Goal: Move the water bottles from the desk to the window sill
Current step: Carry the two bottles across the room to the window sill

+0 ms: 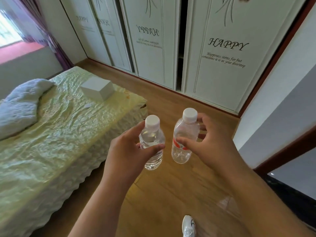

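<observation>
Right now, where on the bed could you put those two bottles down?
The bed has bare cover between the quilt and the near edge, and more toward its foot, in front of the white box. The far corner is crowded by that box and a small paper. Both hands are full.

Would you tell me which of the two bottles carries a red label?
The bottle in the right hand, bottle; the left hand's bottle looks plain clear.

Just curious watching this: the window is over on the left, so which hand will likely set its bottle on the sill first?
Probably the left hand: its clear plastic water bottle is nearer the red window sill.
</observation>
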Demonstrator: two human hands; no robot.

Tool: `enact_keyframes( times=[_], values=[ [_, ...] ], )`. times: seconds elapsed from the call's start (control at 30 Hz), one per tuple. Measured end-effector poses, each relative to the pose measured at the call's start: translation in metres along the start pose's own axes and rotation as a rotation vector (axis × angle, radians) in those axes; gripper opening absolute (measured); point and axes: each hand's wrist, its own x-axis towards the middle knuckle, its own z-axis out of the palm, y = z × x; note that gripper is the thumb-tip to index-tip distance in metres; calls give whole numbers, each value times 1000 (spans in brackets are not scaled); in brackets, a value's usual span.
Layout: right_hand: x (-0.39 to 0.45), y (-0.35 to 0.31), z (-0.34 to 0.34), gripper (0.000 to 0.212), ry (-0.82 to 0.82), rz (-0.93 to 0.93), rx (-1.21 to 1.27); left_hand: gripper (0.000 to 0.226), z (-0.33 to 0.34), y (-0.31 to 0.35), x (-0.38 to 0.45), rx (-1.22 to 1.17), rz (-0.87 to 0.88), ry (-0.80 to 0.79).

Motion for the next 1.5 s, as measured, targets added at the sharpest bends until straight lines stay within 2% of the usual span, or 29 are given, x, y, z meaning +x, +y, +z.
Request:
enact_keyframes(
  times=[0.3, 0.63, 1.0, 1.23, 1.5],
  values=[
    [100, 21, -42, 78, -61, -66, -32, 73, 45, 38, 76, -58, 7, 82],
    [173, 23, -44, 77, -64, -124, -74, 72, 56, 39, 144, -43, -21, 100],
    [278, -1, -8, 72, 32, -77, -103, 77, 39, -5, 277, -53, -13, 32],
    [342, -25, 32, 68, 107, -28, -96, 75, 15, -44, 365, -88, 67, -41],
    [398, -38, 63, 69, 99, -12, -101, 73, -2, -67, 426, -107, 74, -54]
  ],
)
